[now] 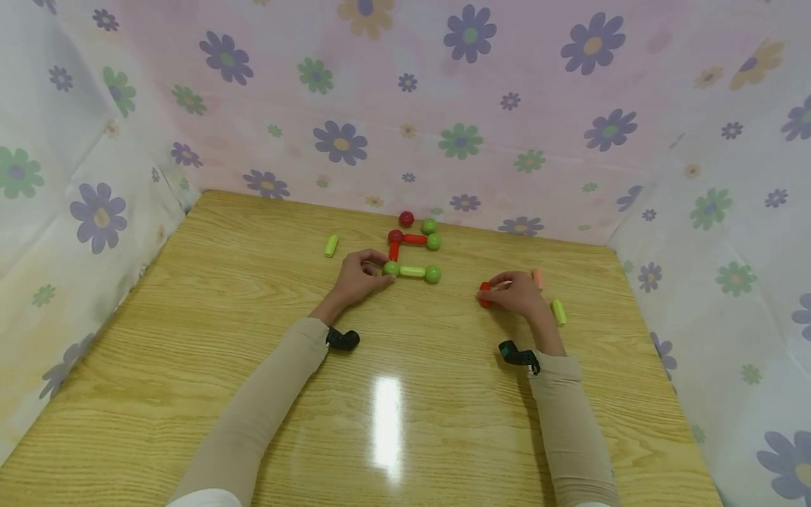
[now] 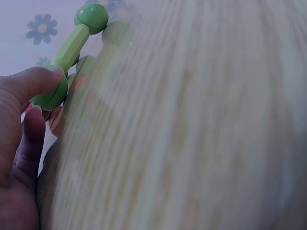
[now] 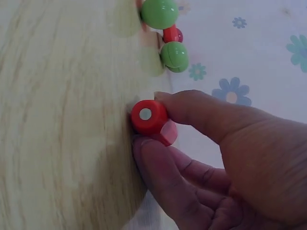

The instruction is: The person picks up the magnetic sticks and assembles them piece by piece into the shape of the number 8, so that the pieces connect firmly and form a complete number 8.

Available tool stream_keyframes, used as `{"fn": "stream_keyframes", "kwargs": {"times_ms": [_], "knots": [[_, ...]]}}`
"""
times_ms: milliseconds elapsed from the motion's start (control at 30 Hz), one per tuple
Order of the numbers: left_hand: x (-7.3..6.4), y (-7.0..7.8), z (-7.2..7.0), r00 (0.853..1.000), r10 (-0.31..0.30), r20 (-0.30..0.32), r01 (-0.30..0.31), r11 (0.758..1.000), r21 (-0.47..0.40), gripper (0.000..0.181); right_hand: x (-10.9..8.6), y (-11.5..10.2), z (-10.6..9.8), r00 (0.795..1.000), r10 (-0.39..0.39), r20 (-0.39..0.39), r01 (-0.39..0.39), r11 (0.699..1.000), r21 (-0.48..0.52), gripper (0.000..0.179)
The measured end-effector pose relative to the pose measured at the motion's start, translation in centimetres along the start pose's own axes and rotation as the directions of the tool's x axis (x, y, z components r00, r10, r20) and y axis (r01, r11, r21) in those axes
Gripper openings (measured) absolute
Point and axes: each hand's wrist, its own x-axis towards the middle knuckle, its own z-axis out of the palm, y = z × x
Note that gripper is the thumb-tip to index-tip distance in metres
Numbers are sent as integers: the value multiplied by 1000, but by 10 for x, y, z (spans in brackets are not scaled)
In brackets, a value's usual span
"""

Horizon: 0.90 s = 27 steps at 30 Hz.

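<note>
My left hand pinches a green ball at the near-left corner of a joined figure of balls and sticks. A light-green stick runs from that ball to a second green ball. Behind it, a red stick leads to a dark red ball, from which another red stick reaches a green ball. Farther right, my right hand holds a loose red stick between thumb and finger, close to the tabletop. A pale round disc shows on its end.
A loose dark red ball and a green ball sit behind the figure, by the flowered cloth. One yellow-green stick lies left. An orange stick and another yellow-green stick lie beside my right hand.
</note>
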Motion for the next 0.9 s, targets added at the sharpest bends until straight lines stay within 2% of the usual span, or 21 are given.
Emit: {"fn": "stream_keyframes", "kwargs": {"times_ms": [100, 200, 333, 467, 633, 900], "knots": [[0, -1, 0, 1000, 6, -1, -6, 1000, 2, 32, 1, 0, 2, 1000, -2, -18, 2, 1000, -15, 50], [0, -1, 0, 1000, 7, -1, -7, 1000, 10, 32, 1, 1, 4, 1000, -15, -10, 15, 1000, 11, 48], [0, -1, 0, 1000, 5, 1, -5, 1000, 9, 31, 0, 2, 5, 998, -43, 50, 34, 985, 168, 46], [0, -1, 0, 1000, 3, 2, -3, 1000, 2, 30, -1, 5, 8, 991, -73, 110, 34, 948, 316, 46], [1, -1, 0, 1000, -3, 4, 3, 1000, 11, 31, -1, 3, 12, 987, -85, 133, 33, 934, 355, 46], [0, -1, 0, 1000, 3, 1, -3, 1000, 18, 30, -2, 1, 14, 986, -91, 138, 39, 940, 340, 47]]}}
